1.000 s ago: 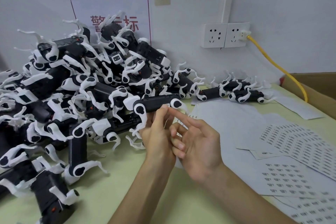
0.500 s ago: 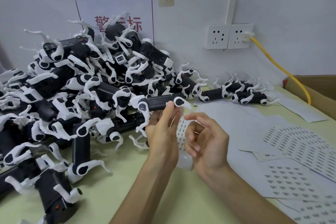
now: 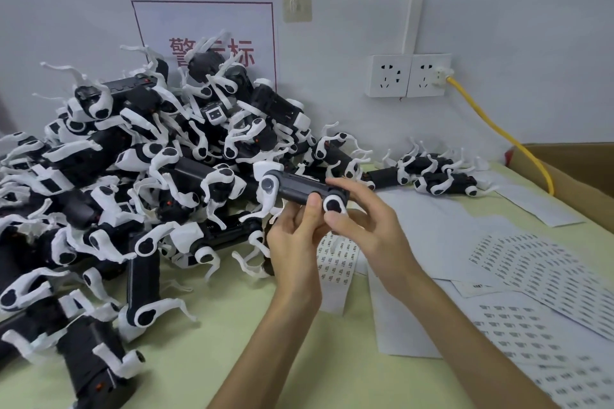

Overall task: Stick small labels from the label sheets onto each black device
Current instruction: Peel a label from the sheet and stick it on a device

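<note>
Pale-green desk (image 3: 186, 372) carries everything. Its left half is buried under a heap of black devices (image 3: 139, 176) with white legs, piled close, I judge, so the next one is always within reach. Label sheets (image 3: 531, 262) fan out on the right, probably for easy picking. One black device (image 3: 300, 188) is held level just in front of the heap, its long side turned upward, which likely offers a flat face for a label. Left hand (image 3: 292, 242) grips it from below, thumb on the near edge, steadying it. Right hand (image 3: 368, 226) closes its fingers (image 3: 355, 192) on the device's right end, forefinger on top. Any label beneath is too small to tell. A narrow label strip (image 3: 335, 267) sits just under both hands.
</note>
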`<state>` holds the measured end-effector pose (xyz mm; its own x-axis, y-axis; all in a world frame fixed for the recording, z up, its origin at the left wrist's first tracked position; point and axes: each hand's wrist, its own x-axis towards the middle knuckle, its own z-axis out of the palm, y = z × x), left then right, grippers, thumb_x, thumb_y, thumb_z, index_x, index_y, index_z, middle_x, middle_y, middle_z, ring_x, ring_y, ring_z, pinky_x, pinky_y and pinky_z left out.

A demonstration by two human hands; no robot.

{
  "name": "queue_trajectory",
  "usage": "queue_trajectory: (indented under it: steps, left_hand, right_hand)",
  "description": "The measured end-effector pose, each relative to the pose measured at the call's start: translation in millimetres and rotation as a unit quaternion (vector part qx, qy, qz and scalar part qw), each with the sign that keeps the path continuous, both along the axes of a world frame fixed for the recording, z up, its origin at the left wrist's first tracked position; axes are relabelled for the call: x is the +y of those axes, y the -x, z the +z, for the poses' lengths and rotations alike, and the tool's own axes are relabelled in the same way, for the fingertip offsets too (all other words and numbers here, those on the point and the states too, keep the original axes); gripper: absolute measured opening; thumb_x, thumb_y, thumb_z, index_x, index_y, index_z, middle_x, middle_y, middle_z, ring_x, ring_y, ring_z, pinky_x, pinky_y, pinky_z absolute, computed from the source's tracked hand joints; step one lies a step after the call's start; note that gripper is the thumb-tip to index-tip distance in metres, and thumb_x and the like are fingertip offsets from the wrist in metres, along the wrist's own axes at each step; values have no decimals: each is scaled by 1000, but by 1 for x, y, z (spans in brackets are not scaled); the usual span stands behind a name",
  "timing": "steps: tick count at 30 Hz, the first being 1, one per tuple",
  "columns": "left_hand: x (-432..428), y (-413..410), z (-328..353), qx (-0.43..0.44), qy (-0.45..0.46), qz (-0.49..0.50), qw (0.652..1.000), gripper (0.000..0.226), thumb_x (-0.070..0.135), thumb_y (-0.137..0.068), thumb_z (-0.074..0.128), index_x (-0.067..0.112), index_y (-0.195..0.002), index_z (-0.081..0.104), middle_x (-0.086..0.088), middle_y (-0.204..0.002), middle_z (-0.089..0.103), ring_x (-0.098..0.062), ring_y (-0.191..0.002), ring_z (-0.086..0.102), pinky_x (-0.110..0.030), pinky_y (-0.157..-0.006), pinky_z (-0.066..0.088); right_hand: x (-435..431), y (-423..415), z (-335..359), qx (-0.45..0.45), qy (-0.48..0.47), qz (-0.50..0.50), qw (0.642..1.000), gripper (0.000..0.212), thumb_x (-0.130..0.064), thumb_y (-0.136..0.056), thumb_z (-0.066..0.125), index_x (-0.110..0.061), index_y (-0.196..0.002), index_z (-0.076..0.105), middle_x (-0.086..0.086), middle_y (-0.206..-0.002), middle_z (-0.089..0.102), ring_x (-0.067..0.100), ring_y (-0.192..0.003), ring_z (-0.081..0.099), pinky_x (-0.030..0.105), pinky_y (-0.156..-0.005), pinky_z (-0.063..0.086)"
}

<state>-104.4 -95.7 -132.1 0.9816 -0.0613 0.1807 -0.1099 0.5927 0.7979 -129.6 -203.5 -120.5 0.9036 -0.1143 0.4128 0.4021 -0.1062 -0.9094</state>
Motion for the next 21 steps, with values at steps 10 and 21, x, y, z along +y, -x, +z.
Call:
queue_trajectory:
  steps: [10,21]
  left_hand:
    - [10,-5,5,56,-70,-214,973,51,-19,-97,43,0,-144,51,-16,-135,67,-25,-109,74,-28,-92,59]
    - [15,-6,6,-183,-351,159,905,32,-4,-91,60,23,-96,76,14,-94,76,-15,-93,70,-38,-88,54]
  right_hand:
    - [-64,-20,-7,187,-195,-149,951,25,-31,-91,74,-10,-105,72,11,-91,72,25,-71,72,30,-57,58]
    - [-196,29,-9,-169,-646,-154,728,57,-39,-105,46,-9,-152,38,23,-137,58,36,-104,73,39,-82,60]
